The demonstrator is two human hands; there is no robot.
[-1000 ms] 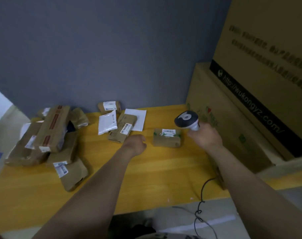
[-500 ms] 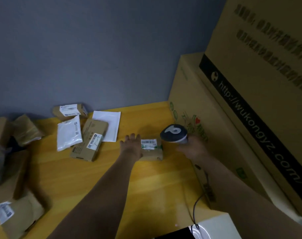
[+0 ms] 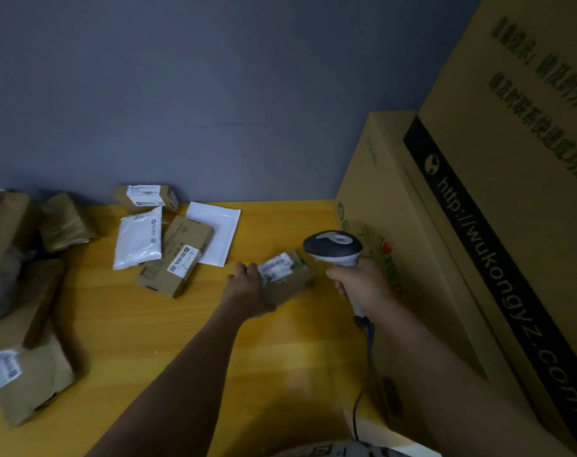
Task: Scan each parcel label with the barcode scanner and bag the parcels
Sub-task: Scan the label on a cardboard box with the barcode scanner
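Tall cardboard boxes [image 3: 478, 225] stand along the right side of the yellow table [image 3: 280, 357], and a heap of brown parcels [image 3: 16, 291] lies at its left end. Near the boxes, the left hand [image 3: 247, 288] grasps a small parcel [image 3: 290, 275] by its near end, label up and tilted. The right hand [image 3: 359, 285] is wrapped round the handle of the scanner [image 3: 333, 247], whose head hangs just right of that label.
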